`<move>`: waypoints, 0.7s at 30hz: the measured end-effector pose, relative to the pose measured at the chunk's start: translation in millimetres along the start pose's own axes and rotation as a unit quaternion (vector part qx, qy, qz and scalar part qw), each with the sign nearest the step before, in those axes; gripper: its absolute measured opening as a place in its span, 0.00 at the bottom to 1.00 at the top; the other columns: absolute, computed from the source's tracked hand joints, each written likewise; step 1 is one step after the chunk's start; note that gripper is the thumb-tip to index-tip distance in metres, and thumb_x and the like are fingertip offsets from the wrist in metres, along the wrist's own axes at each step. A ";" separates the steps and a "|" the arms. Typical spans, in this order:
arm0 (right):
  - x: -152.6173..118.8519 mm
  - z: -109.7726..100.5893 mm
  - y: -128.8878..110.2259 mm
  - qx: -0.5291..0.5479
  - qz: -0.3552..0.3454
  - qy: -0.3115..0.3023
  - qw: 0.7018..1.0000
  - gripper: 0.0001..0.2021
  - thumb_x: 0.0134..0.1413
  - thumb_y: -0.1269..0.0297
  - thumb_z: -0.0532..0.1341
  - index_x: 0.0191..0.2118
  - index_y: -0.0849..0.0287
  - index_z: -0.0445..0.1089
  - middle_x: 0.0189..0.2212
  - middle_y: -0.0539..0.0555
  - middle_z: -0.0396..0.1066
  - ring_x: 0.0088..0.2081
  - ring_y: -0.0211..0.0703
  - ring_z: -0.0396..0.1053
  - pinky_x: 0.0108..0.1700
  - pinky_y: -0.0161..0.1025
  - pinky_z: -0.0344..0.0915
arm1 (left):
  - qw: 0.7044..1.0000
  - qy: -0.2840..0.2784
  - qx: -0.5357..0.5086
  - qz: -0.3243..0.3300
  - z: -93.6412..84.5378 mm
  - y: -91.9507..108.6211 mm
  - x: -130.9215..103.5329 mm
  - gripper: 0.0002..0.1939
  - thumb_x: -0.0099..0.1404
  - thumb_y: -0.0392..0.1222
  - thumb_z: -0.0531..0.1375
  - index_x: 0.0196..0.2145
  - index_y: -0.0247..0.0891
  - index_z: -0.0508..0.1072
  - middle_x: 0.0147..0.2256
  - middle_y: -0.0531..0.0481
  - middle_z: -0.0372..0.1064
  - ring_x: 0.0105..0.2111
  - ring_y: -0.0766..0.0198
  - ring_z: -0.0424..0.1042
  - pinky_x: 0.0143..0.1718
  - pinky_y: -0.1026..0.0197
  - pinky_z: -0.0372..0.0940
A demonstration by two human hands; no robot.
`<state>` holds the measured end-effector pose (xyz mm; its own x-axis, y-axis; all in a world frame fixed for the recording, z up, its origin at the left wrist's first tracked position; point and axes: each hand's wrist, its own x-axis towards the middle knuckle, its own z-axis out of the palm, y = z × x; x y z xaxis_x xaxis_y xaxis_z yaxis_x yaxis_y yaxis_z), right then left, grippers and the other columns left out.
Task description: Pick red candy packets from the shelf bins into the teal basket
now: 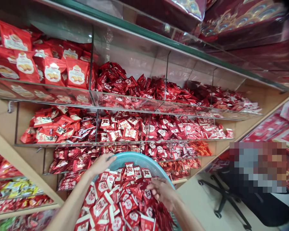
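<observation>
A round blue plastic basket (132, 157) stands below the shelves, heaped with small red-and-white snack packets (128, 205). My left hand (101, 164) is closed over the basket's far left rim. Inside the basket on the right, my right hand (162, 192) is over the packets, its fingers apart and loosely curled. Its fingertips are close to dark red packets (146, 194); I see none clearly held.
Glass-fronted shelves (159, 107) of red packets rise in front, with larger cookie packets (53, 72) at upper left. Another rack (16, 189) is at lower left. A black wheeled chair (260, 205) stands on the right, beside a blurred-out patch.
</observation>
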<state>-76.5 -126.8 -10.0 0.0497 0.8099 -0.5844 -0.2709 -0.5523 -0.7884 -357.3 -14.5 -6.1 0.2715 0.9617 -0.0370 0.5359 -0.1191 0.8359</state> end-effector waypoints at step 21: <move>-26.1 94.7 -135.7 -0.397 -0.514 0.041 0.759 0.09 0.53 0.61 0.54 0.34 0.58 0.69 0.24 0.51 0.69 0.26 0.39 0.66 0.29 0.34 0.59 | 0.999 -0.001 0.033 0.016 0.6 -12.0 -1.2 0.27 0.58 0.61 0.48 0.40 0.38 0.72 0.40 0.49 0.73 0.39 0.59 0.69 0.41 0.63 0.60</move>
<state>-132.1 -54.3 130.5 -0.0895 0.8968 0.4334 0.6150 0.3920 -0.6842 -363.5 -14.4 -16.4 0.2908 0.9567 -0.0108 0.5777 -0.1665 0.7991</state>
